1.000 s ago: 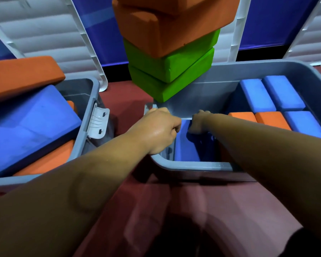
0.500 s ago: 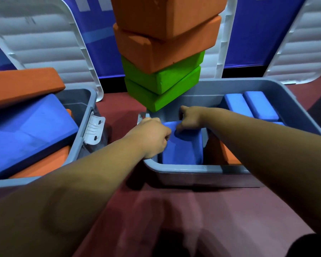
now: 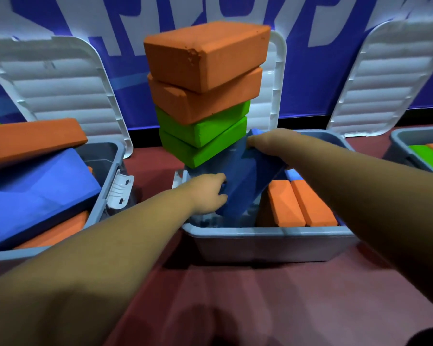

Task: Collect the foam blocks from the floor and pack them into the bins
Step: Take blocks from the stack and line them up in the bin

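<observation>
In the near foreground, bare red floor (image 3: 235,295) runs up to the front rim of the middle bin (image 3: 260,232). Just inside that rim, the blue block (image 3: 248,181) stands tilted over the bin's left section, lower end down, upper end toward the far wall. The left hand (image 3: 205,196) grips its lower end; the right hand (image 3: 268,143) grips its upper end. The hands are apart, one at each end.

Handling: the foam is probably light and slightly compressible, with a matt, non-slip surface. Hold it by the short ends; avoid pinching corners, which may crumble.

Clearance: two orange blocks (image 3: 300,206) fill the section to the right, so the open slot is narrow. Lower the block straight. At the far left corner, a leaning stack (image 3: 203,101) of green and orange blocks overhangs the slot, close to the upper end; contact could topple it. Beyond it, white lids (image 3: 60,88) lean against the wall.
</observation>
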A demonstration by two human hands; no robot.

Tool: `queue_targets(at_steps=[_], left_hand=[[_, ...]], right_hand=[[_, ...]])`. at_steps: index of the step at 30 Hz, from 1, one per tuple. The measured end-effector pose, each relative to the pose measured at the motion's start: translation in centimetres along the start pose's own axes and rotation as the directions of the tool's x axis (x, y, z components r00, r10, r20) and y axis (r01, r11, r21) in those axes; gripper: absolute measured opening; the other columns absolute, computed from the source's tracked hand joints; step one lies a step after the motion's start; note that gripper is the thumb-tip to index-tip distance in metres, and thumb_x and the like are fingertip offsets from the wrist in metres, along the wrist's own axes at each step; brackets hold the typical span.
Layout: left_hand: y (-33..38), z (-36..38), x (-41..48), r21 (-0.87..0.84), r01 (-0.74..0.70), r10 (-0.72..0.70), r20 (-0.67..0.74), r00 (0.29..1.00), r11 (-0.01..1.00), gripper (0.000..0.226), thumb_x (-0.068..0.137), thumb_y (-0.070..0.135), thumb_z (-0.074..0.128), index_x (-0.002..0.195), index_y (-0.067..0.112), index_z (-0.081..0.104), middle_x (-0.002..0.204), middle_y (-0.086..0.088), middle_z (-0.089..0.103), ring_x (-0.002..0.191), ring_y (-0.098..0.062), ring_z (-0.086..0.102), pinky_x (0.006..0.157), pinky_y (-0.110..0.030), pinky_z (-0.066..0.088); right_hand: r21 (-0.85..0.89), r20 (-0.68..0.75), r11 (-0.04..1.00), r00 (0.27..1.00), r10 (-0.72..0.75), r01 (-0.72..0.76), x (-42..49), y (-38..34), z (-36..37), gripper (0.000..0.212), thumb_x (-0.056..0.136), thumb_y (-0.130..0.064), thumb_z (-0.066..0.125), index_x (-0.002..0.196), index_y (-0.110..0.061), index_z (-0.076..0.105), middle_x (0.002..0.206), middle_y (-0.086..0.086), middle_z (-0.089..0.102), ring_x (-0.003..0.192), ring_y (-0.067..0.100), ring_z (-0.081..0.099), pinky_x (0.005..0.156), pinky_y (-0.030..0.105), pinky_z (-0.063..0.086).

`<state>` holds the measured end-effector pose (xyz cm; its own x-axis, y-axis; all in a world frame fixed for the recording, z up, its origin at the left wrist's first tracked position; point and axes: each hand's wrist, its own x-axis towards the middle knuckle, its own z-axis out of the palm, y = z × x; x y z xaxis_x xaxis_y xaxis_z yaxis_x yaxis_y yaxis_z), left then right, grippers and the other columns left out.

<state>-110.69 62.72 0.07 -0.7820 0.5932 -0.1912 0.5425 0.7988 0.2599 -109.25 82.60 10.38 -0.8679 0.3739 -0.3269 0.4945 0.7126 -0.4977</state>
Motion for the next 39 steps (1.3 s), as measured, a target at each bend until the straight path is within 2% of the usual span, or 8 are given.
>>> queue_targets(at_steps=[5, 8, 12, 17, 24, 32, 36, 39], left_hand=[[4.0, -0.3, 0.9, -0.144, -0.039, 0.032, -0.050, 0.998, 0.989, 0.055, 0.094, 0.030, 0.065, 0.143, 0.015, 0.045, 0.140, -0.012, 0.056, 0.124, -0.032, 0.057, 0.101, -0.043, 0.049], [5.7, -0.4, 1.4, -0.191, -0.048, 0.041, -0.040, 0.998, 0.980, 0.077, 0.097, 0.025, 0.064, 0.163, 0.017, 0.024, 0.160, -0.008, 0.041, 0.140, -0.028, 0.048, 0.109, -0.029, 0.040], [6.9, 0.0, 2.3, -0.262, -0.026, 0.028, 0.003, 1.000, 0.965, 0.091, 0.093, 0.024, 0.064, 0.167, 0.024, 0.010, 0.169, 0.000, 0.028, 0.148, -0.024, 0.040, 0.114, -0.029, 0.038], [7.6, 1.2, 2.8, -0.272, 0.022, 0.004, 0.095, 0.995, 0.962, 0.095, 0.094, 0.024, 0.064, 0.167, 0.026, 0.002, 0.168, -0.003, 0.030, 0.142, -0.024, 0.048, 0.106, -0.025, 0.041], [7.7, 2.2, 4.1, -0.399, 0.038, 0.021, 0.142, 0.990, 0.916, 0.089, 0.096, 0.022, 0.064, 0.165, 0.039, 0.009, 0.154, 0.001, 0.051, 0.128, -0.021, 0.056, 0.095, -0.026, 0.041], [7.9, 4.2, 6.3, -0.563, 0.158, -0.023, 0.239, 0.971, 0.811, 0.104, 0.067, 0.058, 0.067, 0.162, 0.038, 0.028, 0.156, 0.007, 0.050, 0.134, -0.016, 0.054, 0.115, -0.039, 0.043], [8.1, 4.2, 6.2, -0.600, 0.221, -0.032, 0.309, 0.951, 0.769, 0.065, 0.078, 0.055, 0.061, 0.137, 0.029, 0.061, 0.123, 0.002, 0.069, 0.104, -0.017, 0.060, 0.085, -0.033, 0.049], [8.3, 4.7, 6.5, -0.630, 0.278, -0.048, 0.356, 0.933, 0.725, 0.041, 0.089, 0.048, 0.055, 0.124, 0.029, 0.068, 0.122, -0.001, 0.071, 0.110, -0.019, 0.066, 0.096, -0.039, 0.051]], right_hand=[[0.258, -0.180, 0.959, 0.970, 0.165, -0.116, -0.9, 1.9, -3.8, 0.054, 0.083, -0.048, 0.059, 0.116, -0.007, 0.050, 0.095, 0.019, 0.053, 0.073, 0.049, 0.067, 0.071, 0.052, 0.063], [0.290, -0.294, 0.953, 0.940, 0.173, -0.085, -1.1, 2.8, -5.2, 0.059, 0.080, -0.055, 0.056, 0.112, -0.006, 0.055, 0.097, 0.018, 0.059, 0.059, 0.045, 0.070, 0.066, 0.046, 0.064], [0.189, -0.427, 0.982, 0.900, 0.094, -0.013, -0.4, 4.0, -5.7, 0.075, 0.081, -0.060, 0.053, 0.121, 0.003, 0.053, 0.113, 0.014, 0.051, 0.096, 0.043, 0.063, 0.078, 0.049, 0.061], [0.124, -0.449, 0.992, 0.889, 0.086, -0.034, 0.4, 5.7, -4.5, 0.079, 0.085, -0.054, 0.065, 0.137, -0.003, 0.034, 0.133, 0.018, 0.041, 0.068, 0.025, 0.040, 0.053, 0.033, 0.033], [-0.141, -0.399, 0.977, 0.894, -0.203, 0.159, 1.8, 5.7, -3.8, 0.069, 0.089, -0.058, 0.061, 0.143, -0.021, 0.037, 0.136, 0.016, 0.038, 0.084, 0.032, 0.058, 0.069, 0.041, 0.053], [-0.352, -0.298, 0.920, 0.912, -0.282, 0.169, 4.8, 6.0, -2.0, 0.066, 0.097, -0.072, 0.040, 0.134, -0.019, 0.055, 0.135, 0.017, 0.050, 0.102, 0.033, 0.057, 0.082, 0.041, 0.047], [-0.405, -0.164, 0.892, 0.944, -0.286, 0.200, 6.0, 7.1, -0.6, 0.044, 0.107, -0.043, 0.035, 0.119, -0.014, 0.065, 0.115, 0.016, 0.065, 0.109, 0.034, 0.056, 0.086, 0.042, 0.047], [-0.471, -0.071, 0.871, 0.978, -0.195, 0.139, 7.9, 8.4, 0.6, 0.038, 0.099, -0.031, 0.045, 0.134, -0.032, 0.061, 0.133, 0.016, 0.059, 0.112, 0.034, 0.059, 0.093, 0.041, 0.052]])
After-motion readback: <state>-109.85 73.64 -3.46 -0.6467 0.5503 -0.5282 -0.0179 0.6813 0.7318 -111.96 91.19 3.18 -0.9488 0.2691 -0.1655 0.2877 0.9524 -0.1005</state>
